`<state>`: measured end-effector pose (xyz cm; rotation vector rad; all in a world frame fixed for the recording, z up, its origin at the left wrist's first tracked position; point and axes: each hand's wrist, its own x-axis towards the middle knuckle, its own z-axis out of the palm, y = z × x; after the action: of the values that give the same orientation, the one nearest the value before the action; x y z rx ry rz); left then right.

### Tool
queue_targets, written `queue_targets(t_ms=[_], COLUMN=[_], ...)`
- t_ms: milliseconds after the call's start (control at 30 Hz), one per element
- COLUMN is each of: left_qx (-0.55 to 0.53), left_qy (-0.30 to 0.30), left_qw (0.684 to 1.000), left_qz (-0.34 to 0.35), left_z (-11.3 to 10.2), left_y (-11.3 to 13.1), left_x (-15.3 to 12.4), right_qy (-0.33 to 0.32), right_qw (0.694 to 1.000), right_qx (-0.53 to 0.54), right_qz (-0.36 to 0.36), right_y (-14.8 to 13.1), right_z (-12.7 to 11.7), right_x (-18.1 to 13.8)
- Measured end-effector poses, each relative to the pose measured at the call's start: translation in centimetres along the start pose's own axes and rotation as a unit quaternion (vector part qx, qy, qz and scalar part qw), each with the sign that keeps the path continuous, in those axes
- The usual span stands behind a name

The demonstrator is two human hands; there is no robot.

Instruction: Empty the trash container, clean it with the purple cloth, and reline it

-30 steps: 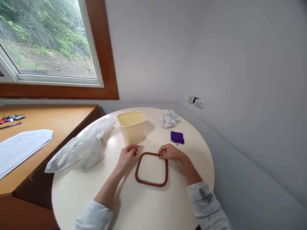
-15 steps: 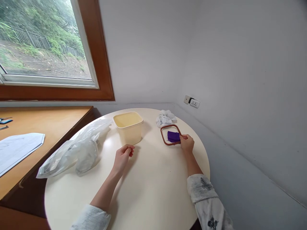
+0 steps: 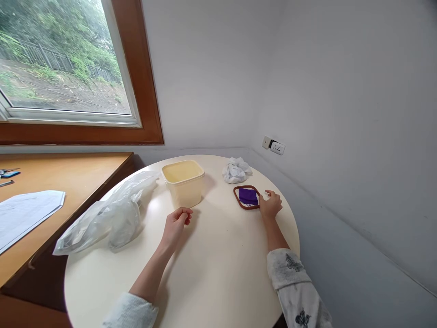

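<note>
A brown rounded-square ring [image 3: 248,208] lies flat on the round cream table [image 3: 218,269], at its far right. It encircles a folded purple cloth [image 3: 248,196]. My right hand [image 3: 271,205] rests on the table just right of the ring, fingers loosely apart, thumb at the ring's edge. My left hand [image 3: 175,224] lies on the table in front of a cream plastic tub [image 3: 184,183], its fingers curled in with nothing visible in them.
A crumpled clear plastic bag [image 3: 105,214] lies at the table's left. A crumpled white paper [image 3: 235,171] sits beyond the ring. A wooden desk [image 3: 68,177] with papers [image 3: 23,214] adjoins on the left. Walls close in behind and to the right.
My right hand carried the brown ring from the table's middle to the far right, laid it around the purple cloth and let go. My left hand stayed put.
</note>
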<state>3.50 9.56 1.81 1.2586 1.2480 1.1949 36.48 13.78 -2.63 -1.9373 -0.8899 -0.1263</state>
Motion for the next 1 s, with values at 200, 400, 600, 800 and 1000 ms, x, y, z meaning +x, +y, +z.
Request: queue_targets(t_ms=[200,400,600,800,1000], left_qx=[0.117,0.169,0.235,0.403,0.464], left_qy=[0.098,0.193,0.325,0.426,0.281], left_qw=[0.975,0.940,0.885,0.802,0.839], left_qz=[0.159,0.224,0.236,0.112,-0.053], left_z=[0.1,-0.8,-4.0,-8.0,-7.2], left_y=[0.5,1.0,1.1,0.2,-1.1], left_x=[-1.1,-2.0,-1.2,0.0,0.1], right_qy=[-0.041,-0.143,-0.144,-0.162,-0.176], right_qw=[0.987,0.944,0.934,0.929,0.923], right_qx=[0.062,0.106,0.132,0.146,0.160], right_qz=[-0.145,-0.278,-0.299,-0.300,-0.301], right_y=[-4.0,-6.5,-6.4,-6.4,-6.6], right_z=[0.7,1.5,1.6,1.4,1.5], right_x=[-4.0,-8.9,-9.4,-9.4,-9.6])
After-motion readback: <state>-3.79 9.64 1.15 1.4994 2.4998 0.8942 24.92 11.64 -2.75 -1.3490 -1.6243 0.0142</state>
